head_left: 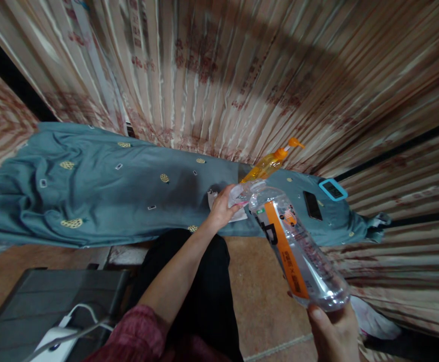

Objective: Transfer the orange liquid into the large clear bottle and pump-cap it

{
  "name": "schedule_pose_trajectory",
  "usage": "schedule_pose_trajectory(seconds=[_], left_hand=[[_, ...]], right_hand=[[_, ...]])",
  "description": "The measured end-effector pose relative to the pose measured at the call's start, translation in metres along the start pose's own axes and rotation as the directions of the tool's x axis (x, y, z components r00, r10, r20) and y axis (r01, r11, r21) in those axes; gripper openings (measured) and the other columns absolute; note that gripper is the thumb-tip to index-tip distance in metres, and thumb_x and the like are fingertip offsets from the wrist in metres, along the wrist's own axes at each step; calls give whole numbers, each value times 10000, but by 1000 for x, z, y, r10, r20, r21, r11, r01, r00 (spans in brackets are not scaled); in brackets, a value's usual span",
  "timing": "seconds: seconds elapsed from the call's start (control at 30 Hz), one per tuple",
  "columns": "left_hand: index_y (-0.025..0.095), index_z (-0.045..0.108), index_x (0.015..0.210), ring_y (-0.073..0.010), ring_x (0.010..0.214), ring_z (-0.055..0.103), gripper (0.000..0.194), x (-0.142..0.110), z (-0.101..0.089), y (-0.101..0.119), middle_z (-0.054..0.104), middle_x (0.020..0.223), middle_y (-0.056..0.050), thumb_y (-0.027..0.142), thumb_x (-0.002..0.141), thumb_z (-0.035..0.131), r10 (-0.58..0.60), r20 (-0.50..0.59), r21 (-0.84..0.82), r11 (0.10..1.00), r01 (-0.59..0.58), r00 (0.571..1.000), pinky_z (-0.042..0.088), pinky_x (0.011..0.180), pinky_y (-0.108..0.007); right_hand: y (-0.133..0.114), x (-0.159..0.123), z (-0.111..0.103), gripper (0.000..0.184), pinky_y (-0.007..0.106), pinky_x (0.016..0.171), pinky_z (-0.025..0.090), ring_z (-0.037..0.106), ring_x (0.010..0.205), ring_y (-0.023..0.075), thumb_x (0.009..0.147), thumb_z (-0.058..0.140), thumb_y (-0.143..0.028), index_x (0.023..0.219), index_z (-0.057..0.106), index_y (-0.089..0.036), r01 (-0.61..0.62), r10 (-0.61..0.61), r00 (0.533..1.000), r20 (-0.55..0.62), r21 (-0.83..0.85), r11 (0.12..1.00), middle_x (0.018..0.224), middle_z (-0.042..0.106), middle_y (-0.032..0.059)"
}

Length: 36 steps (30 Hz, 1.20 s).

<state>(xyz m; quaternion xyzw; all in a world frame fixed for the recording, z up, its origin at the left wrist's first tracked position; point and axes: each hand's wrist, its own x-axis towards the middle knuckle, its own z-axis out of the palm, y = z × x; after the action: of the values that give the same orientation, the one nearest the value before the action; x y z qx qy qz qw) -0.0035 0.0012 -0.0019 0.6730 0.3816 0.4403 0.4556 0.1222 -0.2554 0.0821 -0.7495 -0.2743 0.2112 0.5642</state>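
Note:
My right hand (332,327) grips a large clear plastic bottle (298,246) with an orange and grey label near its base. The bottle tilts, its neck pointing up and to the left. My left hand (221,208) is closed around a small clear plastic container (239,195), whose far end meets or overlaps the big bottle's neck; whether they touch I cannot tell. Just behind them stands a pump bottle (266,167) of amber see-through plastic with an orange pump head. A white paper or tissue (239,215) lies beneath my left hand.
A teal cloth (102,191) with pineapple prints covers the long narrow surface. On its right side lie a dark phone (312,205) and a blue-framed digital clock (333,189). Patterned curtains (211,75) hang behind. A white power strip (55,344) rests on a grey box (15,301) at lower left.

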Motion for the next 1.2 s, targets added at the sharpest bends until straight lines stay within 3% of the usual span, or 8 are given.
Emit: schedule_pose_trajectory(seconds=[0.23, 0.43, 0.63, 1.0, 1.2], left_hand=[[191, 498, 1302, -267, 1173, 596, 595, 0, 0, 1, 611, 1305, -100, 227, 747, 709, -5, 2, -2, 1000, 5, 1000, 463, 1039, -409], [181, 493, 1308, -267, 1184, 591, 593, -1, -1, 3, 601, 1324, -102, 233, 755, 702, -13, 10, -7, 1000, 14, 1000, 462, 1044, -400], [190, 486, 1314, -266, 1178, 594, 600, 0, -1, 1, 604, 1320, -98, 238, 755, 701, -8, 14, 2, 1000, 8, 1000, 464, 1041, -403], [180, 494, 1301, -268, 1178, 588, 584, 1, 0, 0, 609, 1304, -99, 250, 757, 696, 14, 10, 0, 1000, -14, 1000, 461, 1043, -409], [172, 496, 1302, -261, 1167, 596, 584, 1, 1, 0, 614, 1296, -100, 242, 758, 697, 17, 4, -2, 1000, -17, 1000, 470, 1035, -395]], right_hand=[[9, 3, -7, 775, 355, 849, 490, 612, 1019, 255, 608, 772, -516, 1267, 526, -191, 45, -44, 998, 40, -23, 999, 1264, 589, 120], [25, 10, -15, 830, 358, 808, 489, 608, 991, 272, 531, 810, -498, 1259, 554, -191, 34, -34, 999, -9, 3, 999, 1213, 613, 120], [18, 6, -11, 815, 379, 873, 466, 589, 1030, 272, 571, 800, -496, 1283, 537, -197, 38, -38, 999, 1, 2, 999, 1249, 592, 121], [21, 8, -13, 813, 387, 875, 451, 585, 943, 247, 562, 817, -471, 1273, 548, -184, 48, -48, 999, -4, 23, 999, 1117, 644, 101], [18, 6, -12, 867, 409, 912, 449, 586, 1008, 274, 558, 802, -512, 1313, 523, -189, 46, -45, 999, -16, 6, 999, 1162, 626, 108]])
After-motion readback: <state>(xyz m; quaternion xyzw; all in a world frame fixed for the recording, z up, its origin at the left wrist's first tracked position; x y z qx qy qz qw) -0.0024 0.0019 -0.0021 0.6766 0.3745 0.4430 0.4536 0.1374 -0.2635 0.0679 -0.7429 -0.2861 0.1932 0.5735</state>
